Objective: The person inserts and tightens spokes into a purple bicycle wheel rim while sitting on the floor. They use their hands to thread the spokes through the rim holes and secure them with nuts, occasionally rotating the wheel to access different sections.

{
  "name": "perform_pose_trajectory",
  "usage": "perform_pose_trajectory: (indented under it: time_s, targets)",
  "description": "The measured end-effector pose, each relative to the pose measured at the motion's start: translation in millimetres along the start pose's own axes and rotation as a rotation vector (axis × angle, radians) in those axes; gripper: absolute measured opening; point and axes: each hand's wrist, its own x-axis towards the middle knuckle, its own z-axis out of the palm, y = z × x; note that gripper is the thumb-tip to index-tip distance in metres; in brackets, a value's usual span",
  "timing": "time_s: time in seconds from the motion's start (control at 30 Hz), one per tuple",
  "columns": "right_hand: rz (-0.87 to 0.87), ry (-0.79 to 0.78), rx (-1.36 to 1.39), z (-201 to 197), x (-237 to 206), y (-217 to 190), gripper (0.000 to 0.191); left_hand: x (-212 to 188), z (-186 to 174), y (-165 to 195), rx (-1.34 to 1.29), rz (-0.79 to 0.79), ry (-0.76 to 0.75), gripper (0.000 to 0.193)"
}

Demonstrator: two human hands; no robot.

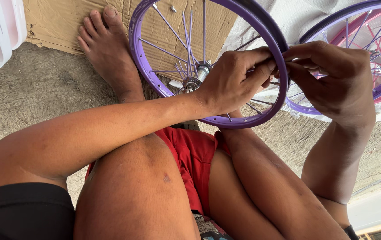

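Where fingers (261,69) pinch: round purple rim (243,13)

The ground (34,89) is rough and grey-brown. A flat piece of brown cardboard (57,20) lies on it at eleven o'clock. A bare foot (108,46) rests partly on the cardboard. A white cloth (297,18) lies at one o'clock, with purple wheels (368,26) on it.

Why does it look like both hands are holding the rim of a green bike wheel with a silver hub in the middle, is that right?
Not quite: the wheel is purple, not green. The head view shows the left hand and the right hand both pinching at its purple rim, and the silver hub does sit in the middle where the spokes meet.
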Motion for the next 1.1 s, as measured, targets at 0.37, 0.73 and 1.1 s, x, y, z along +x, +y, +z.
perform_pose_trajectory:
  time_s: [0.37,0.73,1.1]
  targets:
    - [-0.002,-0.003,0.076,-0.8,-1.1,-2.8,0.013,1.3,-1.4,2.9,0.060,-0.075,-0.028,0.023]
    - [-0.009,0.009,0.052,0.7,-1.2,-2.0,0.016,2.3,-1.4,0.2,0.059,-0.026,-0.023,0.026]
    - [0.024,0.020,0.041,4.2,-8.9,7.5,0.019,2.1,-7.0,6.5,0.032,0.101,0.030,0.022]
